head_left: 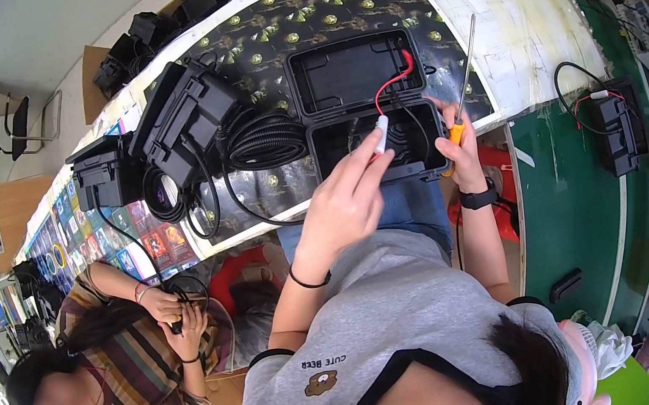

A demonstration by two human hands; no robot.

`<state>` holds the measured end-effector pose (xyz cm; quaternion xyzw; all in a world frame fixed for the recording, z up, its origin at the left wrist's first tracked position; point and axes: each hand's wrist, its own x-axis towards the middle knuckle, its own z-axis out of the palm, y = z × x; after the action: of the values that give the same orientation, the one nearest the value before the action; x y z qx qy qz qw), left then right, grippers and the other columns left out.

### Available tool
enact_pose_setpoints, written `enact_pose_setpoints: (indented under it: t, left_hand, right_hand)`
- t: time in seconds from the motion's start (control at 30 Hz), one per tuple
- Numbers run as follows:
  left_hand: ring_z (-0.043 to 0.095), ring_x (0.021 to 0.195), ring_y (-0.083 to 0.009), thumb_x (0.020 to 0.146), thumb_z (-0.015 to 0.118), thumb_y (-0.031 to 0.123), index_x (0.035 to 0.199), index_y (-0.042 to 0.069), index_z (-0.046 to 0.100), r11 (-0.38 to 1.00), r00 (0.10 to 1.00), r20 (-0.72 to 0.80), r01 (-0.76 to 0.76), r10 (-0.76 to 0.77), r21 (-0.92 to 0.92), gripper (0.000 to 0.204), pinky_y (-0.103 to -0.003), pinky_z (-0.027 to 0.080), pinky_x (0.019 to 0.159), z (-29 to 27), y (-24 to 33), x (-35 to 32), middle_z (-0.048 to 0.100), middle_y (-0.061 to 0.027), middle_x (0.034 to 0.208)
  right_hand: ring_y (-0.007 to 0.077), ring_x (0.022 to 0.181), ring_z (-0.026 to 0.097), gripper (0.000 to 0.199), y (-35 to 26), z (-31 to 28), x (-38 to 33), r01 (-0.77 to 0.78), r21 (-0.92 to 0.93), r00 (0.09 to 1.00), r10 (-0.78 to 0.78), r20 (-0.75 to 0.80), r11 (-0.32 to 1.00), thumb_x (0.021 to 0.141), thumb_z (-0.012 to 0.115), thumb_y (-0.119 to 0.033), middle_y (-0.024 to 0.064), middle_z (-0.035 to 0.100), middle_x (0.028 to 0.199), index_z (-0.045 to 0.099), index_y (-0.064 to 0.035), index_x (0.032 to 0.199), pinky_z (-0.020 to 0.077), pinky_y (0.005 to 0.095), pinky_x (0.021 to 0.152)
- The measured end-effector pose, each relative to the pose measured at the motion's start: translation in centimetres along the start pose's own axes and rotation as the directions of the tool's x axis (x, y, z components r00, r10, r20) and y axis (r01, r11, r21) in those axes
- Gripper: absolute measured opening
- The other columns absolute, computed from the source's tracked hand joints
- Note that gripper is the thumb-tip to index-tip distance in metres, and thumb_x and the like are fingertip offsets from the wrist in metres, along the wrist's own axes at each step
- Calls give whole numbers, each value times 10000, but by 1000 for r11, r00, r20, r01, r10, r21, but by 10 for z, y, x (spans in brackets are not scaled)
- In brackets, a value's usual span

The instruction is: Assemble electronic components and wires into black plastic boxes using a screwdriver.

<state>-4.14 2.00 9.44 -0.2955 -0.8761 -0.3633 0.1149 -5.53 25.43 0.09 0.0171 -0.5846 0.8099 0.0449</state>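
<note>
Left hand: the left hand [345,199] is raised over the near edge of the open case [370,139], fingers closed around a white connector [381,135] held between fingertips; a black band sits on the wrist.
Right hand: the right hand [460,150] grips the yellow handle of a screwdriver [463,81], fist closed, shaft pointing up and away; a black watch is on the wrist.
Connector: white, at the end of a red wire [393,81], held just above the case's lower half.
Red wire: arcs from the connector up to the lid, where its far end touches the inner right side.
Case: black, hinged open at the table's near edge, lid lying flat beyond the base; black wires lie in the base.
Conduit: a coil of black ribbed conduit [263,140] lies just left of the case, touching it.
Second case: a closed black case [186,118], tilted, stands left of the coil, cables looping below it.
Table: the table [518,24] carries a dark patterned mat under the cases; its right part is white and scuffed.
Side unit: a small black unit [616,124] with wires lies on the green surface, well right.
Other person: a person in a striped top [130,346] sits lower left, both hands on a black cable.
</note>
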Motion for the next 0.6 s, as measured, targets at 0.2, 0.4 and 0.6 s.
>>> enact_pose_setpoints:
  t: [0.2, 0.4, 0.6]
  left_hand:
    - [662, 812, -241, 742, 803, 65, 1039, 85, 721, 991, 966, -259, 59, -27, 117, 309, -352, 539, 712, 2, -16, 1, 686, -67, 896]
    - [606, 756, -207, 741, 778, 84, 912, 112, 763, 961, 982, -172, 126, -84, 246, 174, -326, 497, 662, -25, -21, -7, 685, -20, 874]
    - [558, 801, -203, 732, 715, 86, 890, 134, 770, 961, 982, 80, 147, -170, 234, 175, -336, 498, 720, -43, -18, -14, 644, 27, 840]
  right_hand:
    - [254, 1293, 474, 438, 0, 1, 0, -9, 18, 1000, 9, 1, 1000, 743, 780, -205, 217, 512, 1388, 405, -132, 959, 299, 348, 1121]
    - [244, 1274, 481, 438, 5, -3, 1, -9, 16, 1000, 9, 11, 1000, 737, 780, -205, 209, 517, 1384, 405, -135, 954, 304, 344, 1114]
    - [228, 1253, 486, 454, 4, -1, -1, -33, 57, 999, 32, 16, 998, 732, 793, -221, 206, 509, 1391, 407, -134, 953, 313, 334, 1097]
